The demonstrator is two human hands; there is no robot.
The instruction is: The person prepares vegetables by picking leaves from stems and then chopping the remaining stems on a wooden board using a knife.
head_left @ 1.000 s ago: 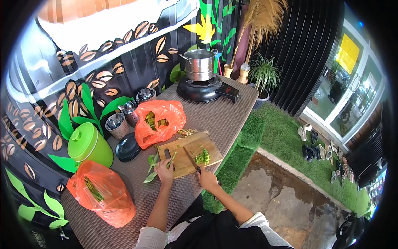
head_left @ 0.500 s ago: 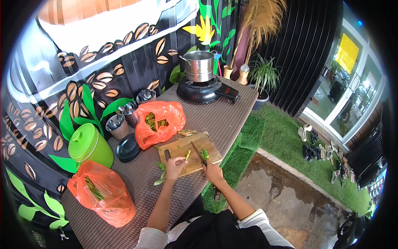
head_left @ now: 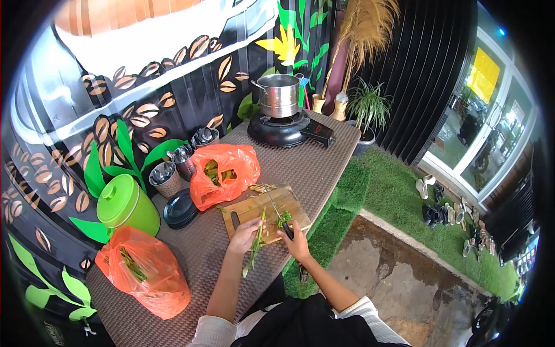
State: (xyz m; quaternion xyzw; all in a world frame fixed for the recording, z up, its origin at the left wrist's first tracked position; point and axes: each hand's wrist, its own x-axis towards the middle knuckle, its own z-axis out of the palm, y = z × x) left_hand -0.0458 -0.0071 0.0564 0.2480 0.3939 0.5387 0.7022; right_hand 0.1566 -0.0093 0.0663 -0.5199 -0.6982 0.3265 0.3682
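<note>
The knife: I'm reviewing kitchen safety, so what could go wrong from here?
The left hand holds green stems near the knife in the right hand; a slip might cut its fingers. The stems also hang past the cutting board, so pieces could drop onto the table.

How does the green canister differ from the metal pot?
The canister is bright green, while the pot is silvery metal. The canister stands on the table; the pot sits on the black stove. The canister's lid has a top knob; the pot has side handles. Both stand upright.
</note>
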